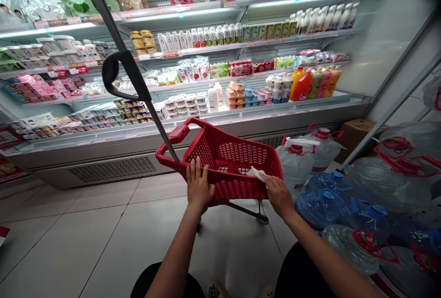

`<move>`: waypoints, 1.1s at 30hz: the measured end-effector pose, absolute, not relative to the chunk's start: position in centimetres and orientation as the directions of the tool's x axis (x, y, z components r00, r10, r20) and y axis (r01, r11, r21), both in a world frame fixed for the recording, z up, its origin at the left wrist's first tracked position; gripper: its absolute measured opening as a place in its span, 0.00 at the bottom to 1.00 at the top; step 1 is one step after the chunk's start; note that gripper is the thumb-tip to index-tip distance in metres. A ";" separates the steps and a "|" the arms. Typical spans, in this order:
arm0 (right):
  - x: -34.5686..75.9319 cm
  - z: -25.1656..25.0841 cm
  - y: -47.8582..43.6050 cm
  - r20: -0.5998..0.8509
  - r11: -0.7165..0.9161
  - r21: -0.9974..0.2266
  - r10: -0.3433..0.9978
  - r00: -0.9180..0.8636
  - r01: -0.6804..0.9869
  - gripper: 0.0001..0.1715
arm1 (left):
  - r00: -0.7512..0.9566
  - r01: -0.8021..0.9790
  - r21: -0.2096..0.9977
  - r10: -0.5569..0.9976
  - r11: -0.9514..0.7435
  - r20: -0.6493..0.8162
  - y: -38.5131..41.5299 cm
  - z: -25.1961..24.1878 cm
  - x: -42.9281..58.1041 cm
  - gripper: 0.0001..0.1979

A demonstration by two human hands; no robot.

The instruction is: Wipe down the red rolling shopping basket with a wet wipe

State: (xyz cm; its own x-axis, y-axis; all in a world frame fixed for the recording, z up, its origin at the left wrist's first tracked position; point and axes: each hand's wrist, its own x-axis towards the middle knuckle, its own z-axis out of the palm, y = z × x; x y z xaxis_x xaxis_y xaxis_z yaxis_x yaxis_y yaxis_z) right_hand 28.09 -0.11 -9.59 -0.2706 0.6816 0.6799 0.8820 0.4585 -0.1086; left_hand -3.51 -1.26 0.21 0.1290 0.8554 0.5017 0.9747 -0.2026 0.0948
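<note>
A small red plastic shopping cart [241,185] stands in front of me, side-on. My left hand [199,182] lies on the near side of its rim, close to the handle end, with the fingers stretched out and a little apart. At the other end of that rim, my right hand [278,193] pinches a white cloth or tissue [258,172] against the top edge. The cloth folds over towards the basket's inside. A tall grey pole [120,41] with a black looped grip [126,77] rises from the handle end of the cart.
Behind the cart runs a lit refrigerated display shelf [206,126] stocked with yogurt, bottles and packs. To my right stand large clear water jugs [294,165] and blue ones [325,204], close to the cart. A cardboard box [354,135] sits behind them. The floor is tiled [144,229].
</note>
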 end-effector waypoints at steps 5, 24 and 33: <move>18.8 -6.4 1.1 0.613 0.598 -0.069 0.657 -0.439 0.799 0.38 | 0.163 0.959 0.129 0.866 -0.251 0.473 -1.6 -2.2 -0.5 0.42; 26.0 -9.9 -2.7 0.636 0.568 -0.052 0.653 -0.411 0.822 0.45 | 0.160 0.981 0.045 0.913 -0.190 0.375 1.3 -0.9 -3.4 0.40; 16.7 -8.1 -1.2 0.618 0.685 0.021 0.563 -0.548 0.728 0.45 | 0.214 0.952 0.137 0.917 -0.273 0.336 0.5 -4.6 0.1 0.30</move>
